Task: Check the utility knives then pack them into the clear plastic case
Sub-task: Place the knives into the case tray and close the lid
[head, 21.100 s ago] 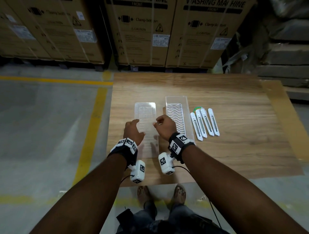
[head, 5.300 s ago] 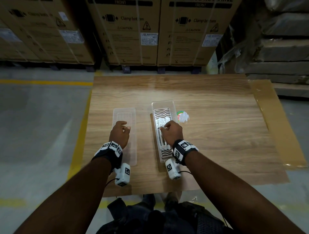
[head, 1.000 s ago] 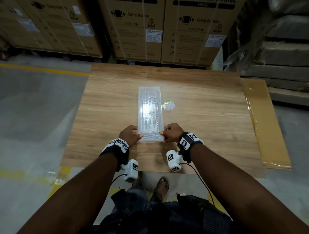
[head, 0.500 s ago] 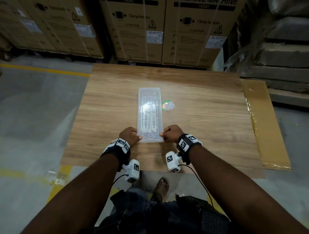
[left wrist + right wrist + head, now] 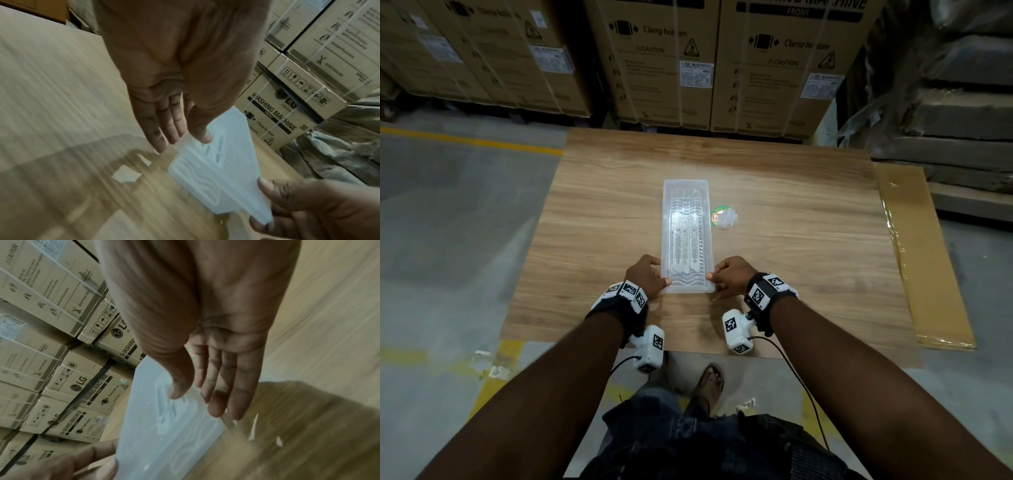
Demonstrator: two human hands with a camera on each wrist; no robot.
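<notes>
The clear plastic case (image 5: 686, 236) lies lengthwise on the wooden table (image 5: 791, 260) with its lid on. White utility knives (image 5: 677, 240) show through the lid, side by side. My left hand (image 5: 654, 272) pinches the near left corner of the case, and my right hand (image 5: 724, 274) pinches the near right corner. In the left wrist view the left hand (image 5: 183, 142) has its thumb on the lid of the case (image 5: 222, 170) and its fingers along the edge. The right wrist view shows the right hand (image 5: 193, 399) holding the case (image 5: 164, 434) the same way.
A small round crumpled label (image 5: 724, 217) lies on the table just right of the case. Stacked cardboard boxes (image 5: 671, 61) stand behind the table's far edge. A brown taped board (image 5: 921, 260) runs along the right side, and grey floor (image 5: 448, 240) lies to the left.
Five seconds ago the lid lay apart on the left and the right hand was in the open case; now the lid is on. Over the last second both hands stayed on the near corners.
</notes>
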